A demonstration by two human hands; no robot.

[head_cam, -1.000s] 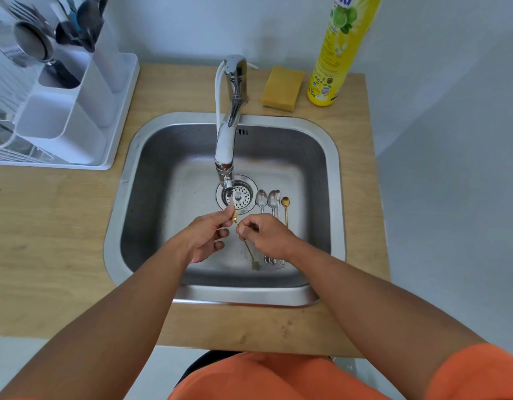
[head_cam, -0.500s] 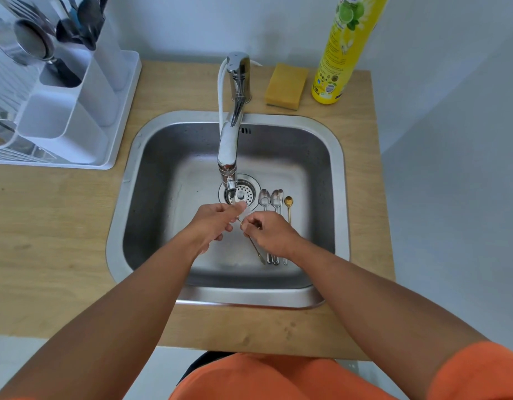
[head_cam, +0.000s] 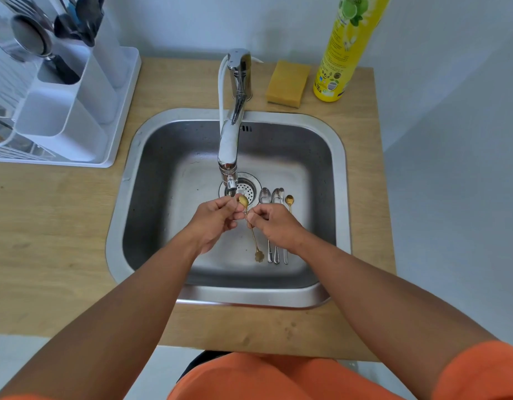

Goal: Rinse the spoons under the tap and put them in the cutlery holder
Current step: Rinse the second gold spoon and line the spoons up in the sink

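A gold spoon [head_cam: 251, 226] (flower-shaped handle end) sits over the sink [head_cam: 151, 174], its bowl just under the tap [head_cam: 230, 145] spout. The left hand [head_cam: 213, 219] pinches it near the bowl; the right hand [head_cam: 274, 223] is closed on the stem. At 3 o'clock from the drain [head_cam: 246, 189] lie more spoons [head_cam: 274, 197]. The cutlery holder [head_cam: 67, 90] stands at 10 o'clock; a sponge [head_cam: 287, 83] and soap bottle [head_cam: 344, 50] sit at 1 o'clock.
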